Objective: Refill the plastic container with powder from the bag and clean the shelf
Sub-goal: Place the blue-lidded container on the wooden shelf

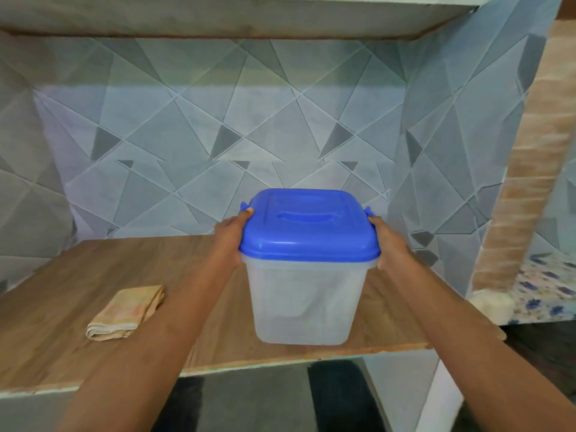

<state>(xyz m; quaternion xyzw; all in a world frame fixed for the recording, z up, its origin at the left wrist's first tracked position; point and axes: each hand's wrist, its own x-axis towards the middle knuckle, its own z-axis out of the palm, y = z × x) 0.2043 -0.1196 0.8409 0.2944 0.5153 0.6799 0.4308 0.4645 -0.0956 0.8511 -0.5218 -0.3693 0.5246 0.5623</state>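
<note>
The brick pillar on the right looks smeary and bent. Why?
In the head view, the orange brick pillar is smeared by blur and bowed near the wide-angle picture's edge; the clear plastic container with the blue lid, mid-frame, looks sharper.

Container (304,300) contents hazy through frosted wall, brick pillar (530,188) blurred, upper shelf (218,17) cut off

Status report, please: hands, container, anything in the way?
Left hand and right hand grip container at its sides. Blue lid on. Folded cloth on shelf, left of container, apart from it.
</note>
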